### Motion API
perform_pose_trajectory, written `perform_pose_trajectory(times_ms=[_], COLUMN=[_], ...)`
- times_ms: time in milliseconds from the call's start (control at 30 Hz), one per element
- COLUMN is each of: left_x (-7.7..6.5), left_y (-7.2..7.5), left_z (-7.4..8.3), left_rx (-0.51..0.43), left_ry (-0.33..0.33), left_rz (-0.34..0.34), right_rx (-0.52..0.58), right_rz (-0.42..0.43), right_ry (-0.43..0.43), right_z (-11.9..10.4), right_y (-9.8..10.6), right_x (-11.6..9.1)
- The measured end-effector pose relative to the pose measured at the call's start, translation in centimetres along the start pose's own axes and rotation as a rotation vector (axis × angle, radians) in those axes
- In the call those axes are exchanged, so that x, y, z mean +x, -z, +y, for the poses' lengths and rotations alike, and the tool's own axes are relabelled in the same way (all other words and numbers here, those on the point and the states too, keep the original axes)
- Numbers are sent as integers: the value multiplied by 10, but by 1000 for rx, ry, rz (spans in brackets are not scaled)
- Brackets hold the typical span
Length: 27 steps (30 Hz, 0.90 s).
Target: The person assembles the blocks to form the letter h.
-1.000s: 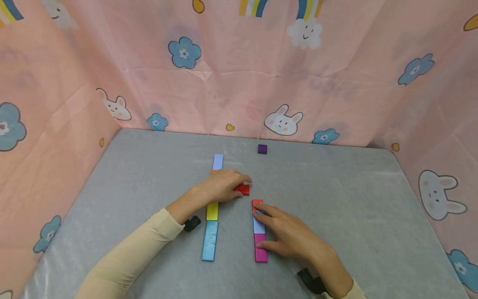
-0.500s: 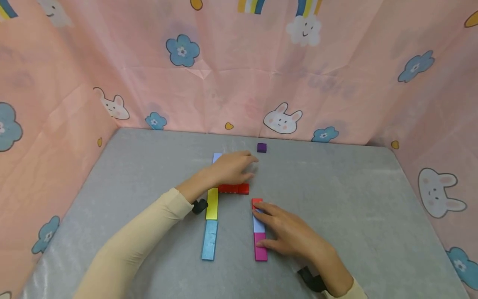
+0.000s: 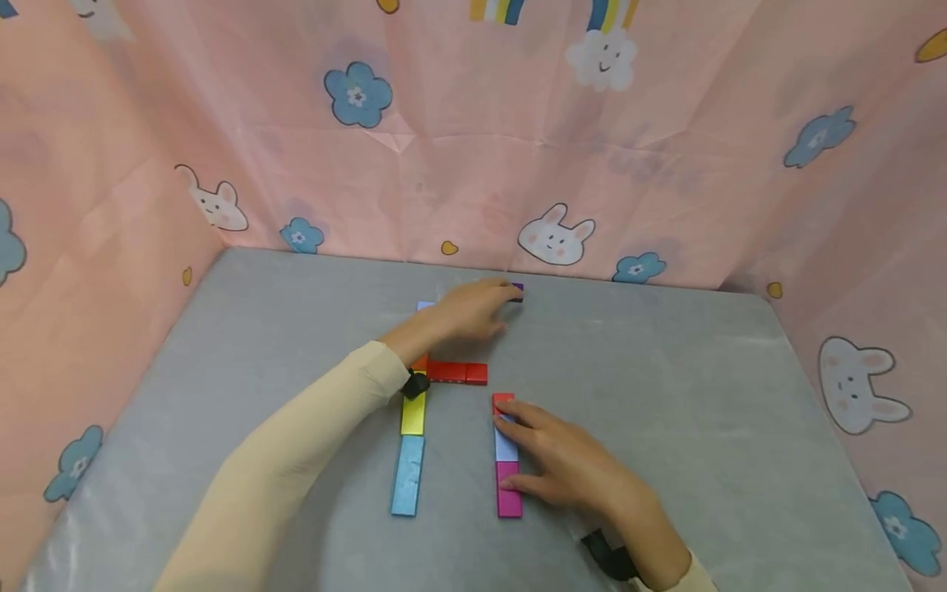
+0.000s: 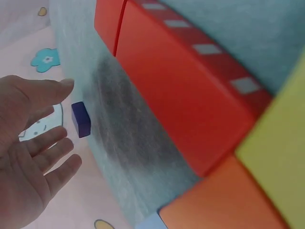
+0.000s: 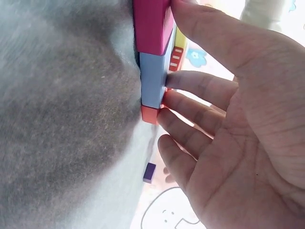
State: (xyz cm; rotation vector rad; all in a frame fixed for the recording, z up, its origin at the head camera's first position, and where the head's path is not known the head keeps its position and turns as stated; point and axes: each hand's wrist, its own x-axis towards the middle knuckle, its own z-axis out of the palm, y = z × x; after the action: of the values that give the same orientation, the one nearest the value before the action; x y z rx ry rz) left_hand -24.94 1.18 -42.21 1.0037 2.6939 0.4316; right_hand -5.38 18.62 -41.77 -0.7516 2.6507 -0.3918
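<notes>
My left hand (image 3: pixel 473 311) reaches over the far end of the left row, its fingertips overlapping a small purple block (image 3: pixel 518 293) in the head view. From the left wrist, a gap shows between those spread fingers and the purple block (image 4: pixel 81 119). My right hand (image 3: pixel 565 456) rests on the right row with loosely spread fingers. Its thumb touches the magenta block (image 3: pixel 509 503), while other fingertips lie at the light blue block (image 3: pixel 506 449) and the small red block (image 3: pixel 502 400) at the far end.
The left row has a sky-blue block (image 3: pixel 408 477), a yellow block (image 3: pixel 413 418), an orange block (image 4: pixel 219 202) and a lavender block (image 3: pixel 425 305). A long red block (image 3: pixel 447 372) and a short red block (image 3: pixel 477 374) branch rightward. A pink patterned curtain (image 3: pixel 444 164) borders the grey table (image 3: pixel 666 370).
My left hand has left the short red block and moved away from me toward the purple block. The right hand stays on its row.
</notes>
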Motion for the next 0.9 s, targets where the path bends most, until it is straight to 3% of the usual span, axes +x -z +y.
perform_pose_trajectory(times_ms=[200, 367, 900], left_x=[23, 33, 28], left_y=[-1, -3, -5], left_z=[1, -1, 4], left_rx=[-11, 44, 76], left_ry=[12, 26, -71], left_rz=[-25, -67, -9], right_rx=[-11, -10, -4], right_rz=[27, 37, 34], right_ry=[16, 39, 30], right_z=[2, 1, 1], right_y=[-1, -3, -4], right_x=[-1, 0, 2])
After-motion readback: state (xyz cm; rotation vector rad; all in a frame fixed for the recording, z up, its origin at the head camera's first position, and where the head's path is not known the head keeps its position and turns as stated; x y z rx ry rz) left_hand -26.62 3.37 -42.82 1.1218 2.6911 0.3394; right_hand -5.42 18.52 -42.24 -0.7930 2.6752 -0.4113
